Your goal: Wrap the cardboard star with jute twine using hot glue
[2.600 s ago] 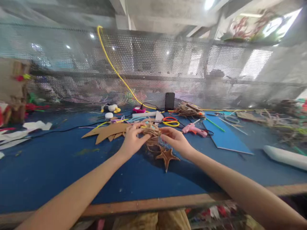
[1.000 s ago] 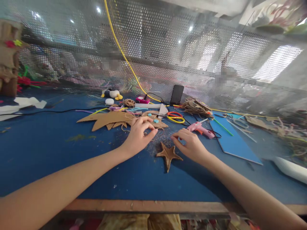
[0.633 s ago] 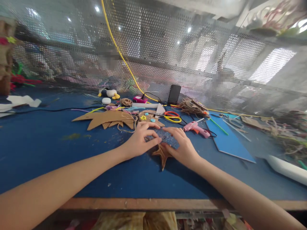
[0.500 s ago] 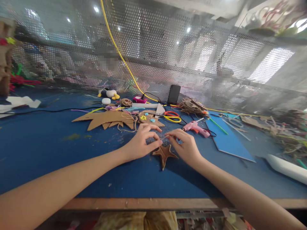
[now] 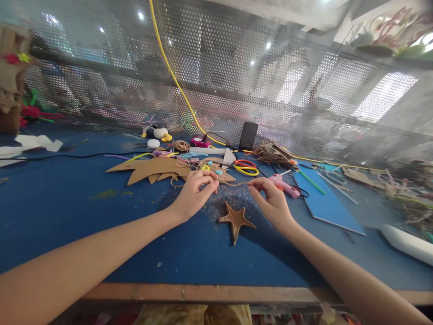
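Between my two hands a thin piece of twine (image 5: 233, 184) is stretched above the blue table. My left hand (image 5: 195, 192) pinches its left part, fingers curled and closed. The other end is pinched by the fingertips of my right hand (image 5: 270, 198). Below the twine, a brown cardboard star (image 5: 236, 220) with a raised twine-like edge lies flat, touched by neither hand. Just beyond my left hand is a brown cardboard piece with small blue and yellow shapes (image 5: 219, 172). Scissors (image 5: 246, 167) with red and yellow handles lie behind the twine.
A pink glue gun (image 5: 286, 186) lies beyond my right hand, beside a blue board (image 5: 333, 210). Spiky cardboard cut-outs (image 5: 152, 169) lie at the left. Behind are a twine coil (image 5: 181, 145), a phone (image 5: 248, 135) and a perforated metal screen (image 5: 216, 81).
My hands have moved apart, and the twine is now drawn out between them. The star, previously close under my fingers, now lies uncovered. The view has shifted slightly.
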Demonstrator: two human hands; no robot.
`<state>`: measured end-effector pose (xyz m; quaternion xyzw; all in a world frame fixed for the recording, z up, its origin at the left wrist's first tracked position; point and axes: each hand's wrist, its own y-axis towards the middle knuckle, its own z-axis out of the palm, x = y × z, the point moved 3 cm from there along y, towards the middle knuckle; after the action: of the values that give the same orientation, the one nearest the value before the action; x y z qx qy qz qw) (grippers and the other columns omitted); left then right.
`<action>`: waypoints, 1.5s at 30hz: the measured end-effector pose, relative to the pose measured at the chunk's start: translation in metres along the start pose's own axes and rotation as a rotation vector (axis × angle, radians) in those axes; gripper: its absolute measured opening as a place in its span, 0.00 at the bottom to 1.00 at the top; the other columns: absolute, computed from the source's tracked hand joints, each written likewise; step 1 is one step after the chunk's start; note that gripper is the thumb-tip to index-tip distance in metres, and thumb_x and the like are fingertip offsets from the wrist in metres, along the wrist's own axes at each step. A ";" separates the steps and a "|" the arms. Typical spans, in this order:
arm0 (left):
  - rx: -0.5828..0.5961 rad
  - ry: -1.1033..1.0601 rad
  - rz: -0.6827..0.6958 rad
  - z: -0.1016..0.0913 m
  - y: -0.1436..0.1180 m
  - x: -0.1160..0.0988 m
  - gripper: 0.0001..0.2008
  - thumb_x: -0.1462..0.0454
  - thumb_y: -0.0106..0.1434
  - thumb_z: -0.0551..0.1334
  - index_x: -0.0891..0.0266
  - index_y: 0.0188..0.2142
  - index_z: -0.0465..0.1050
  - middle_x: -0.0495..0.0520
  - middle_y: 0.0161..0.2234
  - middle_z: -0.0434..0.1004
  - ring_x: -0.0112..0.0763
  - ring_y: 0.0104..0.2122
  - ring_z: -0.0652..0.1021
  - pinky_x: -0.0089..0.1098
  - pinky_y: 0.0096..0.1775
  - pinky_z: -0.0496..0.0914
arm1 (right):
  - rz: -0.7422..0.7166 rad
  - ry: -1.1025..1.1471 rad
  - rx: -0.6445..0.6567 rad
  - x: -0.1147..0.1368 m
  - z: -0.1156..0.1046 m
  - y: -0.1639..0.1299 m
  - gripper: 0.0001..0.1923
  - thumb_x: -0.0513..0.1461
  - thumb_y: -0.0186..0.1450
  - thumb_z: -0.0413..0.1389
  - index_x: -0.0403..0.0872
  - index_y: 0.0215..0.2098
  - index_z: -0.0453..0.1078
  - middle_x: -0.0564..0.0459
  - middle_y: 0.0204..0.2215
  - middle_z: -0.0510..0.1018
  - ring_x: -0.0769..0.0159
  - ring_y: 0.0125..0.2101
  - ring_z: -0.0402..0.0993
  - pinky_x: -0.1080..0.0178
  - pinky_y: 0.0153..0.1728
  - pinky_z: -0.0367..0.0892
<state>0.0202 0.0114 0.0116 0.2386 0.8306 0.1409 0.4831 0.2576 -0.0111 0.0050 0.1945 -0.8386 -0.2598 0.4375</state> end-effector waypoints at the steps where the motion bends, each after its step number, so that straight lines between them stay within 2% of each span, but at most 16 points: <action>1: 0.002 0.005 0.017 0.000 -0.002 -0.002 0.17 0.57 0.68 0.58 0.58 0.24 0.73 0.53 0.47 0.78 0.44 0.53 0.71 0.50 0.59 0.64 | -0.064 -0.055 0.006 0.004 0.000 0.000 0.09 0.44 0.69 0.58 0.50 0.44 0.74 0.49 0.41 0.78 0.61 0.41 0.73 0.57 0.44 0.69; 3: 0.013 0.030 0.097 0.002 -0.006 -0.009 0.15 0.58 0.67 0.60 0.58 0.24 0.72 0.53 0.47 0.77 0.44 0.53 0.70 0.49 0.59 0.64 | -0.196 -0.160 0.027 0.013 0.002 -0.001 0.14 0.43 0.68 0.60 0.51 0.51 0.74 0.47 0.44 0.76 0.58 0.45 0.72 0.54 0.47 0.69; 6: 0.043 0.081 0.283 0.008 -0.015 -0.020 0.13 0.60 0.67 0.61 0.59 0.26 0.74 0.54 0.49 0.76 0.43 0.53 0.70 0.48 0.60 0.63 | -0.375 -0.269 0.117 0.026 0.010 -0.008 0.20 0.41 0.67 0.62 0.50 0.57 0.72 0.49 0.37 0.77 0.59 0.40 0.71 0.54 0.43 0.69; 8: 0.074 0.110 0.367 0.012 -0.021 -0.026 0.11 0.61 0.67 0.62 0.58 0.27 0.75 0.54 0.50 0.75 0.43 0.53 0.69 0.47 0.59 0.63 | -0.452 -0.277 0.195 0.036 0.015 -0.015 0.15 0.39 0.68 0.60 0.50 0.53 0.74 0.52 0.30 0.77 0.61 0.34 0.68 0.56 0.38 0.68; 10: 0.088 0.131 0.408 0.014 -0.024 -0.029 0.11 0.62 0.67 0.62 0.58 0.28 0.76 0.54 0.50 0.74 0.42 0.53 0.69 0.46 0.59 0.63 | -0.467 -0.240 0.244 0.044 0.017 -0.019 0.06 0.36 0.69 0.57 0.50 0.42 0.76 0.53 0.25 0.76 0.62 0.31 0.66 0.58 0.35 0.67; 12: 0.064 0.152 0.426 0.014 -0.025 -0.029 0.11 0.62 0.68 0.61 0.58 0.29 0.76 0.55 0.50 0.74 0.42 0.52 0.69 0.46 0.58 0.64 | -0.440 -0.190 0.275 0.050 0.016 -0.020 0.08 0.33 0.68 0.53 0.50 0.36 0.74 0.53 0.24 0.75 0.63 0.30 0.65 0.58 0.33 0.65; 17: 0.013 0.185 0.431 0.012 -0.022 -0.024 0.11 0.62 0.69 0.61 0.58 0.29 0.76 0.55 0.49 0.74 0.43 0.51 0.69 0.46 0.58 0.64 | -0.363 -0.128 0.312 0.050 0.014 -0.017 0.07 0.37 0.68 0.53 0.49 0.38 0.74 0.55 0.23 0.75 0.64 0.27 0.66 0.58 0.32 0.65; 20: 0.057 0.165 0.405 0.015 -0.021 -0.021 0.06 0.60 0.68 0.62 0.57 0.36 0.76 0.55 0.50 0.73 0.43 0.53 0.68 0.46 0.59 0.63 | -0.260 -0.094 0.252 0.042 0.016 -0.016 0.06 0.39 0.68 0.56 0.50 0.34 0.74 0.55 0.23 0.76 0.66 0.26 0.69 0.61 0.30 0.67; 24: 0.103 0.170 0.358 0.018 -0.019 -0.017 0.14 0.57 0.65 0.67 0.58 0.48 0.74 0.58 0.54 0.71 0.46 0.57 0.66 0.47 0.61 0.62 | -0.039 0.050 0.144 0.033 0.015 -0.017 0.04 0.39 0.66 0.59 0.49 0.38 0.76 0.54 0.29 0.81 0.67 0.28 0.76 0.63 0.32 0.71; 26: 0.115 0.179 0.365 0.019 -0.018 -0.016 0.09 0.56 0.68 0.64 0.57 0.43 0.76 0.57 0.54 0.71 0.45 0.57 0.66 0.47 0.61 0.61 | 0.035 0.143 0.127 0.031 0.014 -0.017 0.04 0.40 0.66 0.60 0.49 0.37 0.76 0.52 0.31 0.82 0.65 0.31 0.78 0.63 0.34 0.72; 28: 0.125 0.181 0.373 0.019 -0.018 -0.016 0.09 0.57 0.71 0.61 0.57 0.37 0.77 0.55 0.53 0.72 0.44 0.56 0.67 0.46 0.61 0.62 | 0.083 0.224 0.130 0.029 0.013 -0.016 0.05 0.42 0.65 0.60 0.49 0.36 0.74 0.52 0.31 0.82 0.65 0.32 0.78 0.62 0.34 0.73; 30: 0.109 0.180 0.361 0.019 -0.017 -0.015 0.09 0.57 0.71 0.62 0.57 0.37 0.76 0.55 0.52 0.72 0.43 0.55 0.67 0.46 0.60 0.62 | 0.121 0.284 0.141 0.026 0.013 -0.014 0.07 0.44 0.65 0.60 0.49 0.35 0.73 0.52 0.31 0.81 0.65 0.32 0.78 0.62 0.34 0.73; 32: 0.077 0.184 0.338 0.018 -0.017 -0.014 0.08 0.57 0.70 0.63 0.57 0.44 0.75 0.56 0.53 0.72 0.44 0.56 0.67 0.46 0.61 0.62 | 0.147 0.318 0.163 0.025 0.013 -0.013 0.08 0.44 0.64 0.61 0.49 0.34 0.72 0.52 0.31 0.81 0.65 0.32 0.78 0.63 0.34 0.73; 35: 0.097 0.207 0.349 0.020 -0.017 -0.013 0.13 0.59 0.71 0.62 0.54 0.53 0.73 0.55 0.60 0.69 0.44 0.59 0.64 0.46 0.63 0.59 | 0.136 0.321 0.225 0.025 0.015 -0.013 0.08 0.44 0.65 0.61 0.48 0.35 0.74 0.52 0.30 0.81 0.66 0.30 0.77 0.64 0.32 0.72; 39: 0.162 0.213 0.388 0.022 -0.016 -0.012 0.08 0.61 0.73 0.59 0.55 0.42 0.78 0.53 0.61 0.68 0.44 0.59 0.64 0.46 0.62 0.60 | 0.090 0.270 0.263 0.026 0.016 -0.014 0.09 0.44 0.67 0.60 0.47 0.37 0.77 0.50 0.32 0.83 0.65 0.32 0.78 0.63 0.35 0.73; 45: 0.066 0.178 0.315 0.019 -0.016 -0.014 0.09 0.64 0.73 0.56 0.61 0.38 0.73 0.58 0.52 0.71 0.43 0.55 0.66 0.46 0.60 0.61 | 0.077 0.196 0.201 0.015 0.014 -0.012 0.09 0.45 0.66 0.62 0.48 0.38 0.79 0.51 0.34 0.83 0.65 0.34 0.79 0.63 0.37 0.73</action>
<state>0.0386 -0.0090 0.0049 0.3680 0.8266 0.2084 0.3714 0.2393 -0.0251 0.0003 0.2295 -0.8204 -0.1373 0.5054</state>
